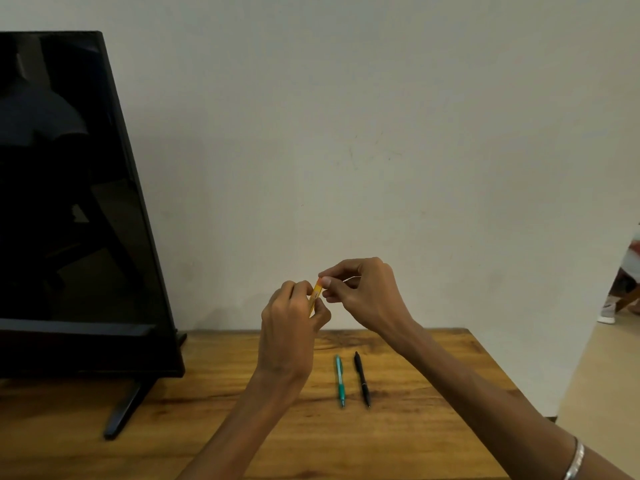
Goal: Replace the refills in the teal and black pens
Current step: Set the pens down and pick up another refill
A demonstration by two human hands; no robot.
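- Left hand (289, 313) and right hand (363, 289) pinch one small yellow item (316, 296) between them.
- Teal pen (339, 381) and black pen (362, 379) lie parallel, axes 12-to-6, at 5 o'clock below the hands; the left hand is nearer.

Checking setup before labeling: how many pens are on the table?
2. The teal pen and the black pen lie side by side on the table, right of centre. The hands hold a small yellow item, unclear what.
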